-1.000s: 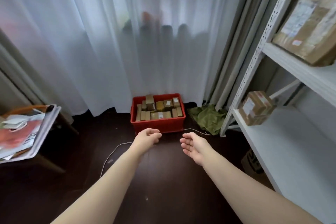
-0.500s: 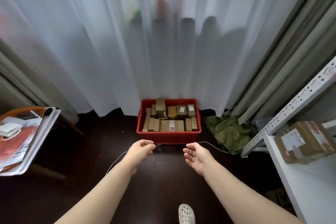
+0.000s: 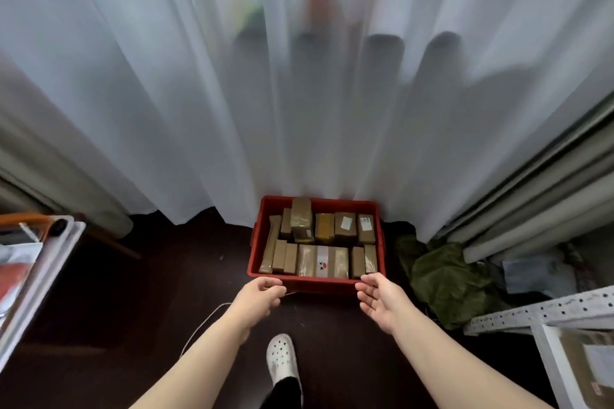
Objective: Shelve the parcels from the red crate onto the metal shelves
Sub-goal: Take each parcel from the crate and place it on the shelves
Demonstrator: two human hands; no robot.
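Observation:
A red crate (image 3: 262,209) stands on the dark floor against the white curtain, packed with several brown taped parcels (image 3: 322,261), some upright. My left hand (image 3: 257,297) hovers just in front of the crate's near left corner, fingers loosely curled and holding nothing. My right hand (image 3: 378,297) is at the near right corner, palm turned inward with relaxed fingers, also empty. The metal shelf (image 3: 531,312) shows only at the lower right edge, with a parcel (image 3: 591,365) lying on it.
A green cloth (image 3: 445,279) lies crumpled right of the crate. A white cord (image 3: 202,325) runs across the floor by my left arm. A stool with papers (image 3: 36,262) stands at the left. My white shoe (image 3: 280,355) is below the hands.
The view has closed in on the crate and turned left, so the shelf slid to the right edge. Both hands have reached forward to the crate's near rim.

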